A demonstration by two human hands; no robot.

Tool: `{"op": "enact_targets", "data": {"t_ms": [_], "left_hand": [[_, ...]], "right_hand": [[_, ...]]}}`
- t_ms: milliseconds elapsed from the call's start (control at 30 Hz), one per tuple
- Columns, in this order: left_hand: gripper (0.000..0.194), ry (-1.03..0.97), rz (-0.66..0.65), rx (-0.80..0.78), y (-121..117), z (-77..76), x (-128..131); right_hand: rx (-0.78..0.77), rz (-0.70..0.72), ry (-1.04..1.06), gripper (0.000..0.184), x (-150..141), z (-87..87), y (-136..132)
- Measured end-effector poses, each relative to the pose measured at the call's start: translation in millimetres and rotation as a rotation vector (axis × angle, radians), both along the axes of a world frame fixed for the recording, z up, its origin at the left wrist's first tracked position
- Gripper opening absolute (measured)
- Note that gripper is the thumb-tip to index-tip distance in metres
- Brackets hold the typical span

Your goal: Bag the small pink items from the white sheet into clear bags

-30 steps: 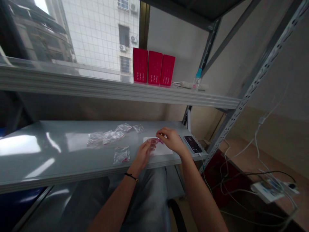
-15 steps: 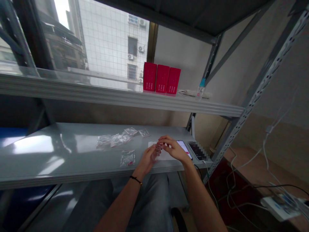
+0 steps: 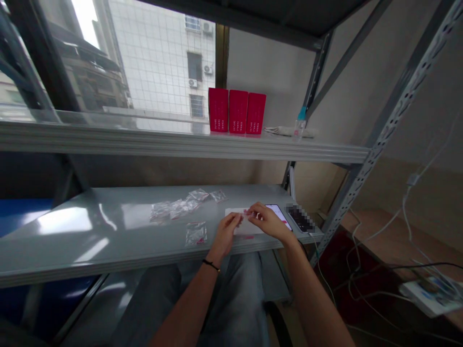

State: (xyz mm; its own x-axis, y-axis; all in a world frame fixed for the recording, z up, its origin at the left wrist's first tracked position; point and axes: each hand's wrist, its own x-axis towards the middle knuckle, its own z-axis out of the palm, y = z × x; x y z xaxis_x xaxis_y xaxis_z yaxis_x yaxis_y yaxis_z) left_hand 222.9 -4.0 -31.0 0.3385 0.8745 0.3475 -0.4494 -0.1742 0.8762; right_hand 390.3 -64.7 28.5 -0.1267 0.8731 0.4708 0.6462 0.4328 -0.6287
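Observation:
My left hand is closed, thumb and fingertips pressed together over a white sheet. Just to its right, my right hand curls its fingers in a pinch. Between the two sets of fingertips shows something small, thin and pinkish, too small to name. A small reddish strip lies at the sheet's near edge. Left of my hands lies one clear zip bag with small red bits inside. Farther back, several clear zip bags lie in an overlapping heap.
A lit phone and a dark, partly pixelated device with a cable lie right of the sheet. On the upper shelf stand red boxes and a blue-topped bottle. A perforated metal post rises at the right.
My hands have drawn slightly apart, and my left fingers have closed into a pinch. The reddish strip on the sheet now shows. The camera view has shifted slightly.

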Motion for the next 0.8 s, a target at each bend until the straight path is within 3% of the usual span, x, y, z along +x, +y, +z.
{"op": "enact_targets", "data": {"t_ms": [67, 133, 267, 533, 800], "left_hand": [[0.029, 0.009, 0.018, 0.004, -0.1, -0.7, 0.0], [0.03, 0.014, 0.032, 0.009, -0.7, -0.6, -0.2], [0.028, 0.025, 0.063, 0.02, -2.3, 0.9, -0.8], [0.026, 0.053, 0.117, 0.043, -3.1, 2.2, 0.4], [0.023, 0.101, 0.13, 0.04, -3.2, 1.7, 0.3]], "right_hand": [[-0.004, -0.071, 0.121, 0.025, 0.6, -7.2, -3.5], [-0.034, -0.099, 0.186, 0.023, 1.1, -14.3, -6.3], [-0.087, -0.043, 0.242, 0.027, 1.4, -23.7, -9.4], [-0.126, -0.061, 0.33, 0.029, 1.5, -36.4, -6.8], [-0.06, -0.129, 0.438, 0.019, -4.7, -31.4, -3.9]]}}
